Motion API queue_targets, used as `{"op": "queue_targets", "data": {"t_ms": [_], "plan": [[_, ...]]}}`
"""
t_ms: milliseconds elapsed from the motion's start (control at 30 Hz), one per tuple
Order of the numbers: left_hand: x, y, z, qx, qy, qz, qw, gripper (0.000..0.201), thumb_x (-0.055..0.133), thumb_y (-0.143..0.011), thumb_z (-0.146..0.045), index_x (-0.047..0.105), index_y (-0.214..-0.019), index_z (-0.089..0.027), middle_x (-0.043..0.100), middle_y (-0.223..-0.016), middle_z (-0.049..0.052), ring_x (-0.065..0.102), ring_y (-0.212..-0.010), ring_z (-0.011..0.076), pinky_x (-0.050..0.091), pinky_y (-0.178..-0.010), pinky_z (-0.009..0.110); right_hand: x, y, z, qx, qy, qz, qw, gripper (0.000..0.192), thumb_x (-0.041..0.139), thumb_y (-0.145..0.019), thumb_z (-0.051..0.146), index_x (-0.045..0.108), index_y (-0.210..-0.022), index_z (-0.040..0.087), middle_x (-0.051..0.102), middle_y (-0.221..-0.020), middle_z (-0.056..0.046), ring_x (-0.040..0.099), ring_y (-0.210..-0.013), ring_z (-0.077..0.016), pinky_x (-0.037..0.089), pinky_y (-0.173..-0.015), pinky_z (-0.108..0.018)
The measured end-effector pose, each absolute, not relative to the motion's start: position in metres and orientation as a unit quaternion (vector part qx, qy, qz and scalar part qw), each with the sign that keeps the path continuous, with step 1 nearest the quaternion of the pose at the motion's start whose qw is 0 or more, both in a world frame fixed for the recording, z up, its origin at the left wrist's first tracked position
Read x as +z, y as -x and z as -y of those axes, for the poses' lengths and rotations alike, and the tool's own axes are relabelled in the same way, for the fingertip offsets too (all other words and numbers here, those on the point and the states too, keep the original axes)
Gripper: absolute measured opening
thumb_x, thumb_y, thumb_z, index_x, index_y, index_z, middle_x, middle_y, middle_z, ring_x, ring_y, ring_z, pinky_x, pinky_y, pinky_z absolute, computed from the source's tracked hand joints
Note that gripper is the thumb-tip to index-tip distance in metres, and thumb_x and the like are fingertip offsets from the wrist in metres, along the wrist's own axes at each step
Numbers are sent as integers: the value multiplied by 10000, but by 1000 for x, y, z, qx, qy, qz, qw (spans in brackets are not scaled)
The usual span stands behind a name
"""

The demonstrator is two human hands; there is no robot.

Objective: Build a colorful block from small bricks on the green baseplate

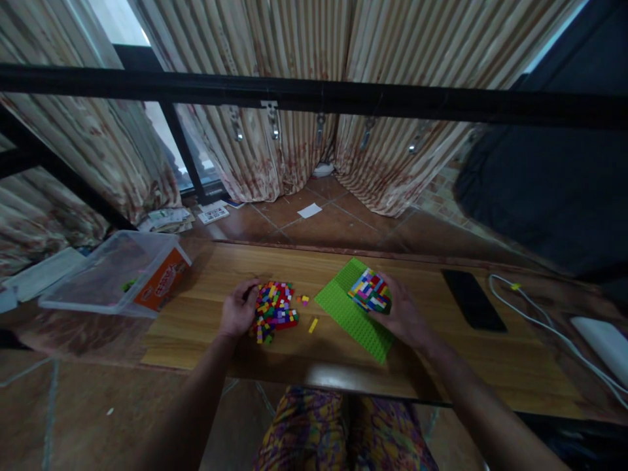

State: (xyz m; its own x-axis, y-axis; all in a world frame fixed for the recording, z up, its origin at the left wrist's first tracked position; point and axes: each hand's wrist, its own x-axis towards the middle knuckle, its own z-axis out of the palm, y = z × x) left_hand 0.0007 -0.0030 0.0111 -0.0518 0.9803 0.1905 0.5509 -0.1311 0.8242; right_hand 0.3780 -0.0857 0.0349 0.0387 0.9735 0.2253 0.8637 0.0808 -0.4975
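My left hand (239, 307) is at the left edge of a pile of small coloured toy bricks (273, 303), its fingers curled in. Whatever may be between those fingertips is hidden. On the right, a green studded baseplate (343, 299) lies at a slant on the wooden board. A block built of multicoloured bricks (369, 289) sits over its far right part; I cannot tell whether it is fixed there. Fingers and thumb of my right hand (401, 315) grip the block's right side. Between pile and baseplate lie a long yellow brick (313, 325) and several small loose bricks (303, 299).
A clear plastic box (112, 268) with an orange label stands at the left end of the board. To the right are a black phone (473, 299), a white cable (532, 307) and a white device (601, 347). A dark metal bar (314, 88) crosses beyond the board.
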Motion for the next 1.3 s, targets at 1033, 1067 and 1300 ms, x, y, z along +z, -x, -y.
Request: {"op": "queue_targets", "data": {"t_ms": [1033,1067,1300], "plan": [[14,-5,10,421,-639,-584,271,341,439,-930,-351,699,-1049,-166,714,-1104,82,638,-1066,210,474,-992,341,72,-406,84,89,554,807,183,838,744,-683,312,405,-1448,293,459,-1444,-141,370,-1348,-416,291,-1106,-575],[14,-5,10,423,-640,-581,271,352,430,-935,-354,701,-1047,-159,712,-1106,86,636,-1070,210,470,-995,337,80,-391,88,95,549,806,199,817,735,-697,322,407,-1444,306,453,-1451,-122,378,-1347,-398,305,-1106,-559],[13,-5,9,425,-641,-575,280,364,420,-946,-360,701,-1043,-150,717,-1079,79,644,-1038,206,475,-969,321,71,-262,73,179,555,775,244,408,454,-888,157,578,-1269,230,636,-1175,-83,609,-1075,-242,484,-951,-414]]}}
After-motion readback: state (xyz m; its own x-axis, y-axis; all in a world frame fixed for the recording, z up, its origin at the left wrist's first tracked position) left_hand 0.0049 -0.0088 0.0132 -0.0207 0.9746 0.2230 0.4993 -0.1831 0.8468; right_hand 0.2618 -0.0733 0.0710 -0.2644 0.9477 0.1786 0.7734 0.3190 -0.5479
